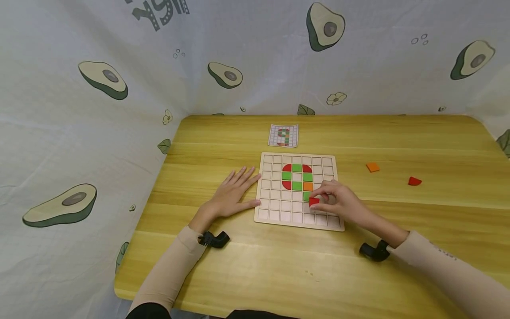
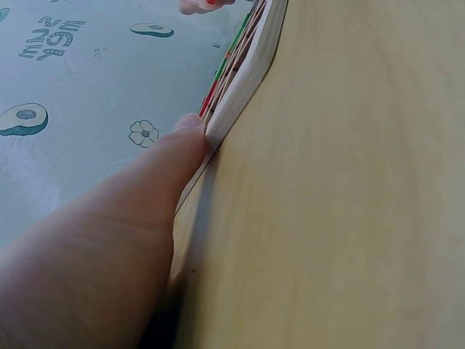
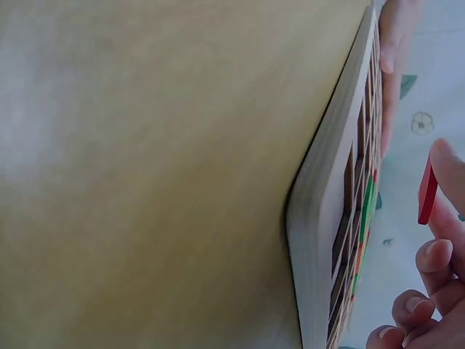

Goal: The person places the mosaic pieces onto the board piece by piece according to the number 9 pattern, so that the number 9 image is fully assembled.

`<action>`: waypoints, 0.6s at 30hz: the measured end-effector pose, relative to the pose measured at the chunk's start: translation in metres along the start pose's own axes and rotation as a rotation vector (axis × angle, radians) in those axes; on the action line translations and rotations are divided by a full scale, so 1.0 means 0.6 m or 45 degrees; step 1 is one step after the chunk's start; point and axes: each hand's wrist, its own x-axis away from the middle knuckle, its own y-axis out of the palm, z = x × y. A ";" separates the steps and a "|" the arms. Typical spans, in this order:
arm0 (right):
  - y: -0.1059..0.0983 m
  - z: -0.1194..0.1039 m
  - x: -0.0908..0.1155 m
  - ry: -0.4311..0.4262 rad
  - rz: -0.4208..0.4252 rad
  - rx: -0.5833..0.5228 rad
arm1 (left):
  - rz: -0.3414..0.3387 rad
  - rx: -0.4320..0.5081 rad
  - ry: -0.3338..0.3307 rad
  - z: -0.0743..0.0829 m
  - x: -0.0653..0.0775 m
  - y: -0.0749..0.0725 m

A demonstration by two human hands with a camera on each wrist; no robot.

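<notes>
A pale wooden grid board (image 1: 275,205) lies on the table, with red, green and orange tiles set in some of its cells. The right hand (image 1: 340,201) pinches a red tile (image 1: 314,201) between thumb and fingers over the board, just below the lowest green tile (image 1: 307,196). In the right wrist view this red tile (image 3: 429,193) stands on edge, apart from the board. The left hand (image 1: 231,195) lies flat on the table with fingers spread. Its thumb touches the board's left edge, as the left wrist view also shows.
A small printed pattern card (image 1: 283,135) lies behind the board. Off to the right are a loose orange square tile (image 1: 372,167) and a red rounded tile (image 1: 415,181). A white curtain with avocado prints (image 1: 255,40) hangs behind the wooden table (image 1: 418,217).
</notes>
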 end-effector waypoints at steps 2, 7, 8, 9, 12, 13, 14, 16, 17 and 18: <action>0.002 -0.001 0.001 0.011 -0.003 -0.008 | -0.004 -0.001 -0.001 0.000 0.000 0.000; 0.008 -0.002 0.003 0.006 0.001 -0.018 | 0.001 -0.005 0.004 -0.001 0.000 0.001; 0.009 -0.002 0.003 0.001 0.002 -0.020 | 0.002 -0.006 0.005 -0.001 0.000 0.001; 0.010 -0.001 0.003 -0.003 0.000 -0.028 | 0.002 -0.006 0.005 -0.001 0.000 0.001; 0.014 0.001 0.002 -0.013 -0.006 -0.043 | 0.002 -0.006 0.005 0.000 0.000 0.001; 0.015 0.001 0.002 -0.012 -0.011 -0.045 | 0.001 -0.005 0.004 0.000 0.000 0.000; 0.016 0.002 0.002 -0.013 -0.014 -0.041 | 0.000 -0.005 0.003 0.000 0.000 0.000; 0.019 0.003 0.001 -0.008 -0.019 -0.031 | 0.000 -0.007 0.001 0.000 0.000 0.001; 0.020 0.004 0.001 -0.005 -0.020 -0.017 | 0.000 -0.007 0.001 0.000 0.000 0.001; 0.021 0.005 0.000 0.002 -0.023 -0.007 | 0.001 -0.009 0.001 0.000 0.000 0.001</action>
